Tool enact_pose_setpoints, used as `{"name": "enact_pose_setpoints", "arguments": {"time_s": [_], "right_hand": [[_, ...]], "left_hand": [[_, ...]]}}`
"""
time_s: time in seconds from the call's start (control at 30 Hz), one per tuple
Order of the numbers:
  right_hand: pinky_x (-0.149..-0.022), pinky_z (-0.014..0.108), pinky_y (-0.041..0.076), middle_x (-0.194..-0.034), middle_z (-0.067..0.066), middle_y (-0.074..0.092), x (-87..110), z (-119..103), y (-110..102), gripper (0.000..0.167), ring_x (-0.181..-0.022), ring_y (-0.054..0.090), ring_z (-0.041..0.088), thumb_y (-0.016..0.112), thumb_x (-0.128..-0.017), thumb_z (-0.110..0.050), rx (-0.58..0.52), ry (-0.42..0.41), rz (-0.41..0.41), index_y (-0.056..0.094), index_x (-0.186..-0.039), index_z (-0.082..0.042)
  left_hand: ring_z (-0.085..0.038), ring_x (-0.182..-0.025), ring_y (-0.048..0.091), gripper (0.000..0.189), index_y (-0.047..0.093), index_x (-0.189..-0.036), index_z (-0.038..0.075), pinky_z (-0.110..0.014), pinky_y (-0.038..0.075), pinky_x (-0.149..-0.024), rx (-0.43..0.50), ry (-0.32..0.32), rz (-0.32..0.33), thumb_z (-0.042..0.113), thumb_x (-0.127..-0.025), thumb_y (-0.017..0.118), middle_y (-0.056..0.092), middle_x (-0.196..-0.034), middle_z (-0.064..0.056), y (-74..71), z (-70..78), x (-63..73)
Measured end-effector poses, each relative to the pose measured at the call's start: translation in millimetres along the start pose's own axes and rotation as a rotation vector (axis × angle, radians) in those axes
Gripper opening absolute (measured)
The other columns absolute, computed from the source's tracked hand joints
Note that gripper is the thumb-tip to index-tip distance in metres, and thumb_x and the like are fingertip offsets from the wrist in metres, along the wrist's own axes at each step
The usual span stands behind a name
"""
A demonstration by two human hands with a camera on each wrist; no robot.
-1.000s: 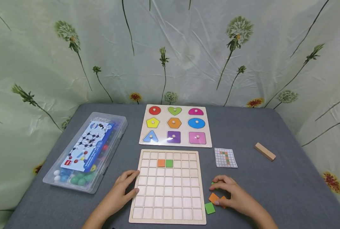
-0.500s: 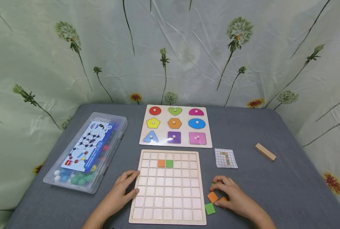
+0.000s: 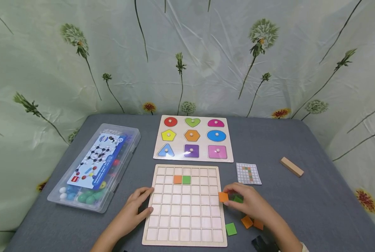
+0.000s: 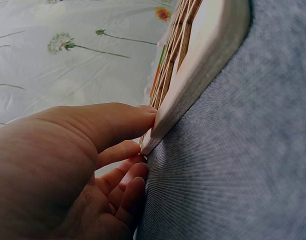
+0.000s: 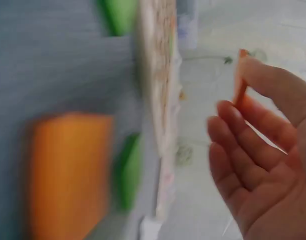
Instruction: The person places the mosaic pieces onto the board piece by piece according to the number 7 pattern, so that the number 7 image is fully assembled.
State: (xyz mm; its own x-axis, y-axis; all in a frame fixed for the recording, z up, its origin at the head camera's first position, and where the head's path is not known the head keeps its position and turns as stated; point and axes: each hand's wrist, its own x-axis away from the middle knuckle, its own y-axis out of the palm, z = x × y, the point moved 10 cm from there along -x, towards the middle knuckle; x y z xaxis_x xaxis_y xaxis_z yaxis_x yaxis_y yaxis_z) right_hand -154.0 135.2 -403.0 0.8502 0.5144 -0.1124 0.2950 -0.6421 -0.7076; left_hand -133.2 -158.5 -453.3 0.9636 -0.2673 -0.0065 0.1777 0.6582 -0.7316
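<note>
Because it is thin and flat, the held orange tile [image 3: 223,197] should handle as a light, stiff piece, hardly fragile, though its smooth face may be a little slick; opposite edges look the best place to take hold. It sits at the very tips of the right hand [image 3: 250,200], pinched between thumb and forefinger and jutting out to their left, raised over the right rim of the gridded board [image 3: 185,210]. The remaining right fingers are loosely bent.

Under that hand, seen between thumb and forefinger, lies a green tile [image 3: 238,199]; on its near side, by the wrist, are two loose orange tiles [image 3: 246,222], and a second green piece [image 3: 231,229] is nearer the board.

The left hand [image 3: 131,211] grasps nothing: its thumb and fingertips rest against the board's left edge. Just beyond the right hand is a pattern card [image 3: 249,173]; farther off to its right, a wooden block [image 3: 292,167]. Beyond the left hand, on its left, stands a clear plastic box [image 3: 93,171].
</note>
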Motion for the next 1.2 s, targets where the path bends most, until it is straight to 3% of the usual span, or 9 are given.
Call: {"name": "enact_pose_setpoints", "arguments": {"time_s": [0.17,0.3,0.5,0.67,0.87,1.2], "right_hand": [[-0.075,0.037,0.046,-0.096,-0.008,0.059,-31.6,-19,-5,0.026,-0.087,0.056,0.013,0.07,-0.078,-0.023,0.013,-0.058,0.098,0.063,-0.102,-0.015],[-0.076,0.036,0.046,-0.095,-0.006,0.06,-54.6,-22,3,0.026,-0.087,0.056,0.012,0.071,-0.078,-0.02,0.005,-0.054,0.141,0.064,-0.102,-0.012],[-0.074,0.028,0.046,-0.091,-0.006,0.06,-76.6,-9,27,0.024,-0.083,0.055,0.012,0.071,-0.077,-0.018,-0.044,-0.018,0.103,0.065,-0.099,-0.009],[-0.07,0.026,0.044,-0.088,-0.007,0.058,-84.8,0,41,0.023,-0.079,0.052,0.009,0.071,-0.078,-0.021,0.008,-0.03,0.055,0.065,-0.097,-0.011],[-0.074,0.029,0.042,-0.09,-0.006,0.056,-87.2,-2,48,0.026,-0.082,0.049,0.01,0.072,-0.076,-0.026,0.119,-0.072,0.025,0.066,-0.097,-0.011],[-0.077,0.032,0.041,-0.091,-0.005,0.055,-86.2,-3,48,0.016,-0.086,0.049,0.012,0.069,-0.08,-0.016,0.128,-0.091,0.022,0.066,-0.094,-0.011]], "left_hand": [[-0.028,-0.116,0.036,0.057,0.044,-0.134,0.01,-0.051,0.034,-0.087,0.002,-0.002,-0.008,0.016,-0.082,0.066,0.041,-0.127,-0.006,0.8,0.1,0.0],[-0.029,-0.117,0.035,0.058,0.043,-0.135,0.01,-0.051,0.033,-0.088,0.01,-0.007,-0.012,0.015,-0.082,0.066,0.04,-0.128,-0.006,1.5,-0.3,-0.6],[-0.029,-0.118,0.035,0.058,0.042,-0.135,0.01,-0.051,0.033,-0.088,0.014,-0.016,-0.02,0.015,-0.083,0.066,0.04,-0.128,-0.006,2.4,-0.9,-0.5],[-0.029,-0.117,0.035,0.057,0.043,-0.135,0.01,-0.051,0.033,-0.088,0.008,-0.016,-0.017,0.016,-0.083,0.066,0.04,-0.128,-0.006,1.4,-1.3,0.7],[-0.028,-0.116,0.036,0.056,0.044,-0.134,0.009,-0.051,0.034,-0.088,0.004,-0.008,-0.007,0.015,-0.082,0.066,0.041,-0.126,-0.006,0.5,-0.4,1.1],[-0.027,-0.116,0.037,0.057,0.044,-0.134,0.009,-0.051,0.034,-0.088,0.006,0.0,-0.002,0.015,-0.082,0.066,0.042,-0.126,-0.005,0.7,0.0,0.4]]}}
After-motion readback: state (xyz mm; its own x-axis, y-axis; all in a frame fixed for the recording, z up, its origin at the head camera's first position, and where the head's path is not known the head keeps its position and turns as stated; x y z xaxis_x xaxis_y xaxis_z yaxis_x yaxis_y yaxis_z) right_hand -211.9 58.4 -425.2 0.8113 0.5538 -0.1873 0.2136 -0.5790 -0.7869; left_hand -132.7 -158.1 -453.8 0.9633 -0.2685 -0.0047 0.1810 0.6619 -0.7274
